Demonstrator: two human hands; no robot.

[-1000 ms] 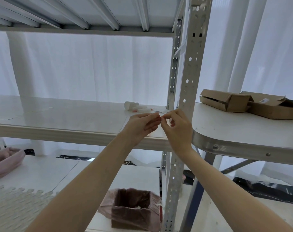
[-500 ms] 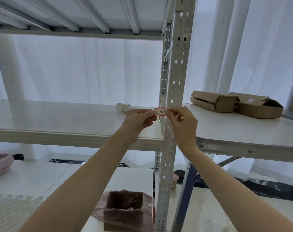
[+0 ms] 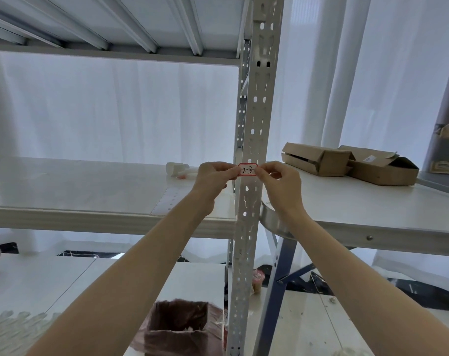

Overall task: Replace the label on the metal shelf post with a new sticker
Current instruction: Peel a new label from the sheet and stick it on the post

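- The sticker (image 3: 248,170), white with a red border and a handwritten "2-3", sits across the front face of the post (image 3: 254,140), just above the level of the shelf (image 3: 77,191) to the post's left.
- Its long axis runs level, crosswise to the upright post; whether it already touches the metal, I cannot tell.
- The left hand (image 3: 213,176) pinches the sticker's left end between thumb and fingertip, left of the post; the right hand (image 3: 282,181) pinches its right end, right of the post.
- Both hands are equally near, one at each end, with the sticker stretched between them.
- I'd judge the next move is a straight press onto the post, keeping the sticker level.
- Right of the post, cardboard boxes (image 3: 351,163) lie on a table (image 3: 372,209); low beside the post stands a lined bin (image 3: 177,330).
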